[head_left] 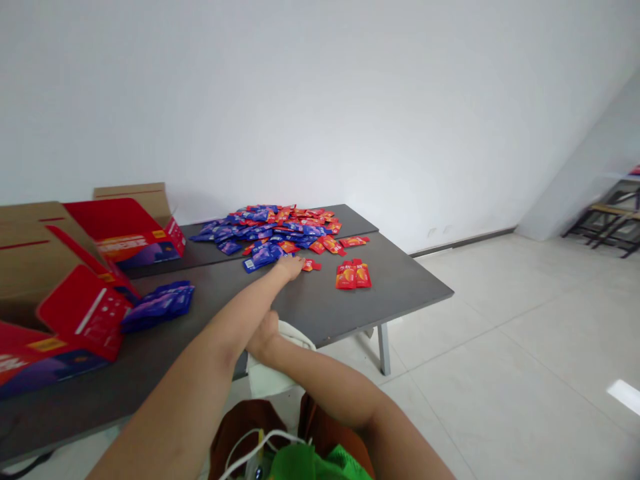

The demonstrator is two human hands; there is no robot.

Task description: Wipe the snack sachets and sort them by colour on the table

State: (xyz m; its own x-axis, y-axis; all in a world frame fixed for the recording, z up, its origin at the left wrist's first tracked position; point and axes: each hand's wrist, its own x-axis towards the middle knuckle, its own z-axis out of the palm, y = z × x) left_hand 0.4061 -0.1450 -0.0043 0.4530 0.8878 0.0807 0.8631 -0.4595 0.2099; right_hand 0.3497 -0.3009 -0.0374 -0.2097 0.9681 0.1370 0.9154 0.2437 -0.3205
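Note:
My left hand (290,267) reaches across the table to the near edge of a heap of packets. Its fingers bend down over a small red packet (311,265), whose end sticks out to the right. Blue packets (265,256) lie just beyond that hand. Under my left forearm, at the table's front edge, is my right hand (265,337), its fingers curled closed and partly hidden. A white cloth-like item (273,379) is against it; whether the hand grips it does not show. Two red packets (353,274) lie side by side to the right.
Open red-and-blue cartons (80,333) stand on the left of the dark grey table (395,287), with a stack of blue packets (160,303) beside them. The mixed heap (280,223) lies near the wall. A green item (315,463) with a white cord is at my lap.

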